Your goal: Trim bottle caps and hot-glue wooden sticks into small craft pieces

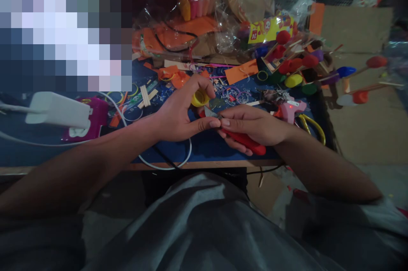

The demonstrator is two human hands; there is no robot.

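Working close to the front edge of the blue-topped bench (219, 158), you have both hands above its middle part, and both forearms come in over this edge. A narrow strip of blue surface shows between your hands and the edge; on the left of this strip lies a loop of thin white cable (190, 148), and it hangs slightly past the edge. Toward the left, the room for moving is limited by a white block-shaped charger (59, 109), plugged into a magenta plastic box (100, 113). Toward the right, a pink glue gun (293, 107) and a pair of yellow looped handles (314, 128) lie near your right wrist. Behind the hands, the surface is covered with small pale shreds (225, 92) and an orange flat sheet (241, 72). At the far right, coloured balloons on sticks (293, 64) reach over the bench side toward the brown cardboard (366, 126).

Your left hand (183, 113) is grasping a small yellow hollow round piece (199, 98) under its curved index finger; its thumb extends to the blade. Your right hand (255, 124) is closed around a red-handled knife (244, 138), whose metal blade points left, just below the yellow piece. Whether blade and piece touch, you cannot tell from this view.
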